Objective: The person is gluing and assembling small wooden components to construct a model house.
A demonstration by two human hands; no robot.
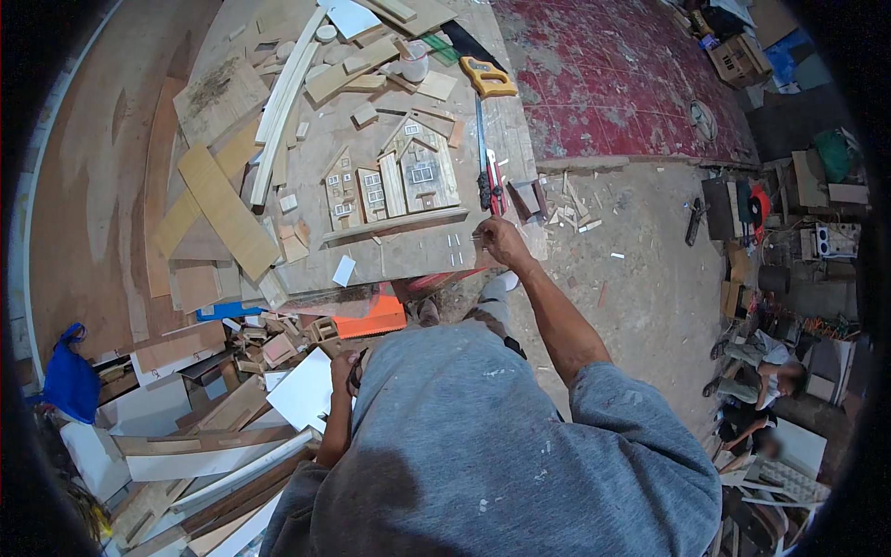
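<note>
Head view: at frame centre the right hand (502, 239) pinches a small pale piece beside the wooden model houses (394, 181), while the left hand (344, 369), lower down, grips something dark.

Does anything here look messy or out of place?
Yes. Wood offcuts lie scattered on the dirt floor beside the workbench, and loose boards are heaped untidily by the left hand.

I see a wooden workbench (422, 255) — on it a wooden house model (394, 181), offcuts, a yellow-handled saw (487, 79), a white cup (414, 63).
</note>
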